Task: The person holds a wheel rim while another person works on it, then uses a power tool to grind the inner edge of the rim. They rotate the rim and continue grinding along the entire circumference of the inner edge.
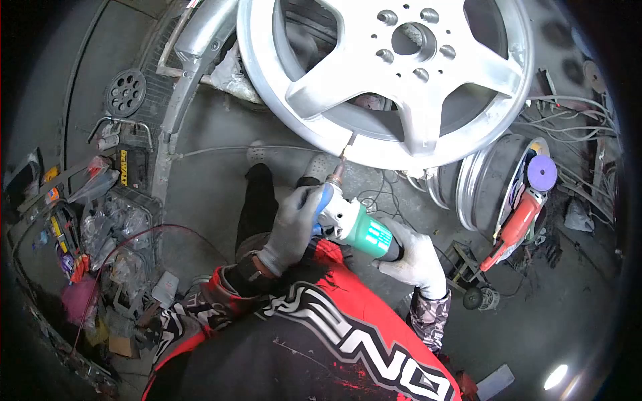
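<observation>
A silvery alloy wheel with broad spokes fills the top of the head view. My left hand, in a grey glove, is closed around the front of a green power grinder. The gloved right hand wraps the dark rear end of the same tool. From the grinder's head a slim bit points up at the lower rim of the wheel, its tip overlapping the rim in this view.
More wheel rims stand on the right, beside a red polisher with a purple pad. Cables hang behind them. On the left are a metal post, a cluttered rack and a red hose.
</observation>
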`<state>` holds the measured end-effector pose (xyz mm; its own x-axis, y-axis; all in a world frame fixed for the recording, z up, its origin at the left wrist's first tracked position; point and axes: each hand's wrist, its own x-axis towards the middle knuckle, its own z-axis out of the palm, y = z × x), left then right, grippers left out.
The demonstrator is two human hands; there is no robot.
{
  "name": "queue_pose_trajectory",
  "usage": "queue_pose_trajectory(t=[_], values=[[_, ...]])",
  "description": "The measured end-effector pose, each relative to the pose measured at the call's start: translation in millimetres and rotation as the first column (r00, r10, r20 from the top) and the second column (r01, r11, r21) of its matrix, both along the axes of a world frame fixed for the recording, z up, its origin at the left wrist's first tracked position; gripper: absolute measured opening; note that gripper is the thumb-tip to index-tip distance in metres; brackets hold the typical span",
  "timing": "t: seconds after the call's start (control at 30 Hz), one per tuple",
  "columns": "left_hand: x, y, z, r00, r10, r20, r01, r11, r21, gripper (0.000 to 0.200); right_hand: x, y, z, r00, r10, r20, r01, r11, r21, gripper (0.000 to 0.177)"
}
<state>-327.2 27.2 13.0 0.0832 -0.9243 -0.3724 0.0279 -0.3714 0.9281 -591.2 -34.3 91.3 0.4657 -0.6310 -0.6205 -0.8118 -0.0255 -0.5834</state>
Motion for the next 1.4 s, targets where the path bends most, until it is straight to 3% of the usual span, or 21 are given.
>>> queue_pose_trajectory(t=[0.07, 0.23, 0.3, 0.43, 0.5, 0.53, 0.57, 0.63, 0.77, 0.9, 0.97, 1.0, 1.07, 1.1, 1.13, 1.17, 1.23, 1.3, 1.33, 1.37, 1.4], values=[[-9.8, -8.0, 1.8, 0.907, 0.199, -0.370, -0.012, 0.892, 0.451, 0.038, -9.5, 5.3, 4.9, 0.998, -0.032, -0.055, 0.033, 0.999, 0.010, 0.082], [-17.6, -2.8, -2.9, 0.948, 0.088, -0.307, 0.022, 0.942, 0.336, 0.037, -16.8, 8.4, 9.5, 0.996, -0.037, -0.080, 0.038, 0.999, 0.007, 0.081], [-10.3, -2.4, 0.7, 0.986, 0.019, -0.167, 0.024, 0.968, 0.249, 0.034, -11.0, 5.9, 6.5, 0.997, -0.020, -0.072, 0.020, 1.000, -0.001, 0.082], [12.9, 0.9, -8.9, 0.927, 0.185, -0.327, -0.019, 0.893, 0.449, 0.032, 10.3, 2.4, -1.7, 1.000, -0.004, -0.002, 0.004, 1.000, -0.016, 0.080], [29.0, 13.9, -25.1, 0.984, -0.145, 0.108, 0.140, 0.989, 0.057, 0.048, 19.4, 1.3, -6.2, 1.000, 0.001, 0.017, -0.001, 0.999, -0.032, 0.080], [41.4, 13.7, -13.2, 0.927, -0.222, 0.302, 0.262, 0.960, -0.098, 0.074, 24.2, 0.0, -8.2, 1.000, 0.017, 0.023, -0.016, 0.999, -0.030, 0.080], [50.0, 14.9, -11.7, 0.925, -0.225, 0.306, 0.266, 0.959, -0.098, 0.074, 28.8, -0.9, -10.1, 0.999, 0.032, 0.028, -0.031, 0.999, -0.028, 0.079], [63.2, 13.7, -6.9, 0.791, -0.234, 0.565, 0.401, 0.896, -0.190, 0.098, 40.4, -5.5, -9.2, 0.998, 0.028, 0.057, -0.026, 0.999, -0.025, 0.078], [74.5, 11.1, -0.4, 0.847, -0.260, 0.463, 0.389, 0.897, -0.209, 0.102, 46.3, -3.9, -15.9, 0.990, -0.002, 0.144, 0.010, 0.998, -0.055, 0.076], [55.5, 17.2, -14.4, 0.848, -0.253, 0.465, 0.394, 0.889, -0.234, 0.099, 32.3, -0.7, -11.8, 0.996, 0.013, 0.084, -0.007, 0.998, -0.062, 0.076], [33.1, 20.3, -20.5, 0.958, -0.181, 0.222, 0.242, 0.927, -0.287, 0.082, 18.1, 3.0, -5.1, 0.998, 0.021, 0.064, -0.017, 0.998, -0.064, 0.076], [23.1, 20.7, -23.0, 0.959, -0.185, 0.216, 0.243, 0.926, -0.289, 0.082, 10.2, 5.3, -1.8, 0.998, 0.017, 0.057, -0.013, 0.998, -0.064, 0.076], [3.9, 19.3, -25.9, 0.929, -0.217, 0.299, 0.272, 0.950, -0.154, 0.056, -5.8, 9.4, 5.6, 1.000, -0.002, -0.024, 0.001, 0.999, -0.035, 0.077], [-5.3, 14.9, -22.4, 0.931, -0.218, 0.293, 0.272, 0.950, -0.157, 0.056, -13.4, 11.5, 9.3, 1.000, -0.002, -0.031, 0.001, 0.999, -0.036, 0.077], [-13.1, 8.5, -15.6, 0.990, -0.133, -0.051, 0.136, 0.989, 0.063, 0.047, -20.2, 13.6, 12.7, 0.998, -0.006, -0.060, 0.004, 0.999, -0.045, 0.078], [-19.4, 3.9, -10.4, 0.933, 0.046, -0.357, 0.073, 0.947, 0.313, 0.040, -24.1, 14.7, 14.9, 0.996, -0.010, -0.088, 0.005, 0.999, -0.054, 0.079], [-26.2, 3.1, -8.3, 0.931, 0.059, -0.360, 0.054, 0.954, 0.295, 0.039, -24.2, 15.0, 15.5, 0.995, -0.021, -0.094, 0.017, 0.999, -0.042, 0.081], [-26.5, 4.2, -10.3, 0.833, 0.318, -0.452, -0.069, 0.871, 0.487, 0.041, -17.9, 11.5, 14.2, 0.995, 0.007, -0.103, -0.011, 0.999, -0.031, 0.080], [-20.3, 8.0, -13.0, 0.834, 0.322, -0.448, -0.074, 0.870, 0.487, 0.041, -13.0, 10.1, 11.5, 0.995, 0.011, -0.099, -0.014, 0.999, -0.030, 0.080], [-8.7, 14.0, -16.7, 0.947, 0.116, -0.301, -0.045, 0.971, 0.236, 0.045, -6.7, 8.6, 7.8, 0.998, 0.015, -0.062, -0.017, 0.999, -0.030, 0.080], [3.2, 18.2, -19.4, 0.995, -0.054, -0.086, 0.053, 0.998, -0.018, 0.054, 0.0, 6.7, 4.4, 1.000, 0.018, -0.025, -0.019, 0.999, -0.031, 0.079]])
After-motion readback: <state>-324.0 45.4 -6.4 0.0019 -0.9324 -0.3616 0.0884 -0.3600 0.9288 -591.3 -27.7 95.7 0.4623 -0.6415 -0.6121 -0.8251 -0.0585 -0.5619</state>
